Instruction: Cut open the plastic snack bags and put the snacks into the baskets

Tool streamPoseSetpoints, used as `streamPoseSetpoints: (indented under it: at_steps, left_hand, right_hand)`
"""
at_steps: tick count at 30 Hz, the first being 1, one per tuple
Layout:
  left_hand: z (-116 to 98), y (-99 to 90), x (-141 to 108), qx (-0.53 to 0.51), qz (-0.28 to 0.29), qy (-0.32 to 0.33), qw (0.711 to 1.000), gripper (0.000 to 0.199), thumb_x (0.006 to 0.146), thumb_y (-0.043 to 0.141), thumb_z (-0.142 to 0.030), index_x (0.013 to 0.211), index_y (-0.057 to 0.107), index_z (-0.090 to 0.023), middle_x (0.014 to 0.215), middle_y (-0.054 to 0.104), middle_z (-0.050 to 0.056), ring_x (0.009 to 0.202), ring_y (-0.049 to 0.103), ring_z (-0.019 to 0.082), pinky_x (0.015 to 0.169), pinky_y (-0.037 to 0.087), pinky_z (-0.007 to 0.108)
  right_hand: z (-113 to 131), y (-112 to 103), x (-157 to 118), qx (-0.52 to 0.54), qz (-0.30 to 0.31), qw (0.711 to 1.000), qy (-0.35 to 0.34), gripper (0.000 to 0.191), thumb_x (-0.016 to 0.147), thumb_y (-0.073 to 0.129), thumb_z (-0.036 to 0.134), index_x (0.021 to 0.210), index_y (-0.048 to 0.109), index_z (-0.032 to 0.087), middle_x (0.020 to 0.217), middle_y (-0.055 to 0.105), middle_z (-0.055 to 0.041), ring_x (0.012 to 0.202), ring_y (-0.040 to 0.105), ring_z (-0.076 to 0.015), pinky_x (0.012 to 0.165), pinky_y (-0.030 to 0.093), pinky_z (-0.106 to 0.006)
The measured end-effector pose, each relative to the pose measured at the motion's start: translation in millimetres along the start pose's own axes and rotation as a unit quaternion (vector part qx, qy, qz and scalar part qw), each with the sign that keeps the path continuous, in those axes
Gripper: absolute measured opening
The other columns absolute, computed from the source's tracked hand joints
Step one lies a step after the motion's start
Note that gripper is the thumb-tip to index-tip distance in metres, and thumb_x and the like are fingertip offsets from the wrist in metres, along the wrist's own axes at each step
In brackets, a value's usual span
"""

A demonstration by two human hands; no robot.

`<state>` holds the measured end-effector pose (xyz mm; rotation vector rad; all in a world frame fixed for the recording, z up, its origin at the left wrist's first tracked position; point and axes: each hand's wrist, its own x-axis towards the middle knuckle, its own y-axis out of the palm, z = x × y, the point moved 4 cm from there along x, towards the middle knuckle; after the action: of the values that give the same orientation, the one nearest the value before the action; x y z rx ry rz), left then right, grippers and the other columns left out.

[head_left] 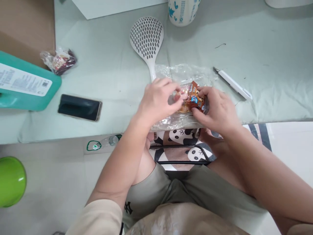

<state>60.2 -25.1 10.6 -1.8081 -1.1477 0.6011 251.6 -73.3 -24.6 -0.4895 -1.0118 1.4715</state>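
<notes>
Two small snack packets lie close together between my hands, over a crinkled clear plastic bag (168, 122) near the table's front edge. My right hand (217, 109) grips the brown snack packet (194, 94) from the right, thumb below and fingers above. From the left, my left hand (157, 101) has its thumb and fingers closed on the pinkish clear-wrapped packet (184, 89), whose contents I cannot make out. A white slotted skimmer (146, 37) lies just beyond my left hand, its handle end hidden by that hand. To the right rests a white utility knife (233, 84).
A phone (80, 107), a green jug (26, 81) and a dark wrapped snack (62, 61) are on the left. At the back stand a patterned paper cup (183, 11) and a white box (110, 6). A green bin (12, 181) is on the floor.
</notes>
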Motion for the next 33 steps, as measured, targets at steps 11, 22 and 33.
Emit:
streamPoseSetpoints:
  at_steps: [11, 22, 33]
  left_hand:
    - [0.3, 10.5, -12.1, 0.016, 0.054, -0.019, 0.998, 0.046, 0.086, 0.077, -0.038, 0.128, 0.063, -0.028, 0.126, 0.065, 0.010, 0.125, 0.059, 0.033, 0.106, 0.045, 0.052]
    - [0.5, 10.4, -16.1, 0.030, 0.127, -0.017, 0.991, 0.096, 0.072, 0.081, -0.026, 0.156, 0.035, -0.021, 0.148, 0.054, 0.017, 0.139, 0.049, 0.041, 0.112, 0.044, 0.054]
    - [2.4, 10.0, -17.5, 0.039, 0.129, -0.010, 0.991, 0.097, 0.072, 0.077, -0.023, 0.158, 0.031, -0.026, 0.148, 0.051, 0.015, 0.139, 0.048, 0.040, 0.112, 0.043, 0.053]
  right_hand:
    - [29.4, -31.6, 15.5, -0.002, -0.127, 0.990, -0.060, 0.036, 0.072, 0.065, 0.019, 0.106, 0.056, 0.025, 0.127, 0.074, -0.0168, 0.118, 0.070, -0.0412, 0.096, 0.052, -0.061]
    - [34.2, -0.7, 20.2, -0.053, 0.110, 0.986, -0.117, 0.045, 0.073, 0.069, 0.034, 0.117, 0.059, 0.026, 0.139, 0.065, -0.0133, 0.140, 0.050, -0.0463, 0.106, 0.044, -0.065]
    - [27.7, -1.1, 27.9, -0.070, 0.111, 0.987, -0.098, 0.055, 0.078, 0.061, 0.038, 0.131, 0.057, 0.023, 0.127, 0.071, -0.0137, 0.109, 0.069, -0.0381, 0.084, 0.054, -0.050]
